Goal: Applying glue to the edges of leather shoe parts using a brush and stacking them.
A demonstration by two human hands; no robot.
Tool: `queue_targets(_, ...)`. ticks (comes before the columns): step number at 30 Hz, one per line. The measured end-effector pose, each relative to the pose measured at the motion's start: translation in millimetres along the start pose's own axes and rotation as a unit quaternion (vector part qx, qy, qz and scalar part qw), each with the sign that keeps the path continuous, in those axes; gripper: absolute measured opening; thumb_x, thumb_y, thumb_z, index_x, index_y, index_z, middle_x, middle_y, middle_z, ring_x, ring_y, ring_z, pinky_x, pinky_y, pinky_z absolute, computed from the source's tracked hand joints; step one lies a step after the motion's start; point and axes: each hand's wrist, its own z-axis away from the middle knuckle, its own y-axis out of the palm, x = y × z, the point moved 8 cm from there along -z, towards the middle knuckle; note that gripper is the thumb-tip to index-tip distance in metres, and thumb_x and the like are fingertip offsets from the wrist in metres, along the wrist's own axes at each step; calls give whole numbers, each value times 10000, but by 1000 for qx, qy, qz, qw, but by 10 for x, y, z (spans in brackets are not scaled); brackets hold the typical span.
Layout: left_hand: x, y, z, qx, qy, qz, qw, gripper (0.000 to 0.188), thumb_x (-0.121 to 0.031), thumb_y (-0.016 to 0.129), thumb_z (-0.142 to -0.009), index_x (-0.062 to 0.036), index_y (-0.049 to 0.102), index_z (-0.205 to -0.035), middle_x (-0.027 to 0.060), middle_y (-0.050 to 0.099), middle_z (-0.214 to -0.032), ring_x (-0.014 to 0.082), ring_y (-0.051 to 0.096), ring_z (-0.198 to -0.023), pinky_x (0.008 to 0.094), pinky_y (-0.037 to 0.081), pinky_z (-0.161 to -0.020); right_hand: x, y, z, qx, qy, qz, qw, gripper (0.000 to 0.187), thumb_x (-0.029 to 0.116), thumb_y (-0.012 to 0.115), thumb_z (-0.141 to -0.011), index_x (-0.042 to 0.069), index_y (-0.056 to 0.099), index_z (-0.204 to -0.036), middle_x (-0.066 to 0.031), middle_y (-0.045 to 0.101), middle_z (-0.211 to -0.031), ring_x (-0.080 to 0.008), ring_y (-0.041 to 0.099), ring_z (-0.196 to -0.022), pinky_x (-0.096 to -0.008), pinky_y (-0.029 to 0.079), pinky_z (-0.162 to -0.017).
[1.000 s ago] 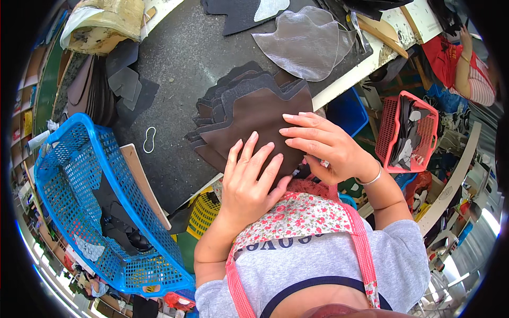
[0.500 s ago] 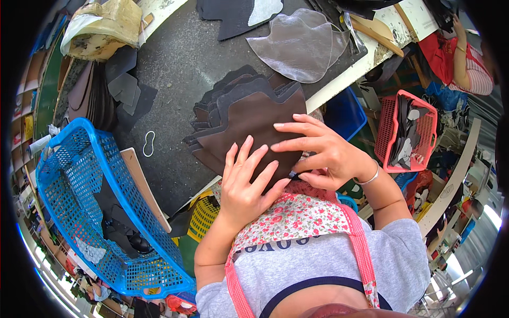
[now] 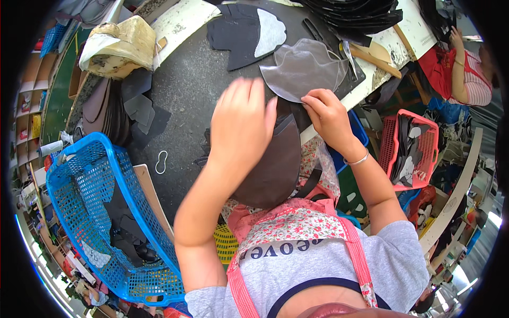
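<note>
With twelve o'clock pointing away from the body, the glossy grey sheets (image 3: 310, 69) lie on the counter (image 3: 183, 95) at eleven o'clock from the right hand (image 3: 328, 114) and two o'clock from the left hand (image 3: 241, 119). The right is nearer: its fingertips are at the sheets' near edge. The sheets' long axis runs roughly from nine to three o'clock.

The right grip has thumb and fingers drawn together at that edge; whether a sheet is caught between them, I cannot tell. The left grip is released: its blurred fingers are extended, thumb apart, over the dark brown leather pieces (image 3: 273, 175), whose visible part reaches toward five o'clock, past the counter's edge.

Counted: two hands; at least two glossy sheets, overlapping; several brown pieces, too covered to number. At twelve o'clock lies one black panel (image 3: 233, 40) with one pale grey patch (image 3: 271, 33). One blue basket (image 3: 137, 201) stands at eight o'clock, one pink basket (image 3: 411, 187) at four, both holding dark cut pieces.
</note>
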Motion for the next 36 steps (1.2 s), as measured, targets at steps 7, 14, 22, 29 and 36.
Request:
queue_targets(7,670,1049,-1102,149,17,-146,978,355,-129,665,-733,71,598,-1018,265,651,-985,387,633,-997,402,499,-897,-165,-91,26,-16,135,-114,984,84,38,675,-847,-37,642,-869,-115,600,-778,-253,595,-637,-318,479,-588)
queue_targets(14,1087,-175,-791,-136,-158,142,968,313,-120,548,-793,16,684,-1040,207,679,-810,216,667,-670,327,514,-667,-317,-65,53,-4,193,-160,968,95,52,693,-841,-37,659,-842,-103,588,-746,-194,546,-547,-308,433,-522)
queue_targets(22,-30,-544,1086,-23,138,143,980,411,-36,605,-608,-3,657,-1015,174,681,-1058,351,643,-1063,479,459,-948,-461,-159,252,9,306,-278,911,115,44,728,-817,-46,673,-863,-45,594,-687,-79,528,-558,-249,408,-505)
queue_targets(29,-36,-285,1118,37,-22,252,967,422,-123,684,-614,8,656,-1014,158,662,-1069,366,621,-1011,464,467,-912,262,-137,387,79,402,-547,730,110,24,696,-866,37,593,-830,50,588,-715,5,505,-589,-156,367,-493)
queue_targets(36,-373,-82,872,-102,-95,427,893,327,49,649,-753,55,631,-1079,196,642,-1041,260,650,-916,331,542,-791,698,12,377,66,391,-652,646,152,78,661,-913,68,522,-851,24,592,-721,0,493,-541,-147,383,-454)
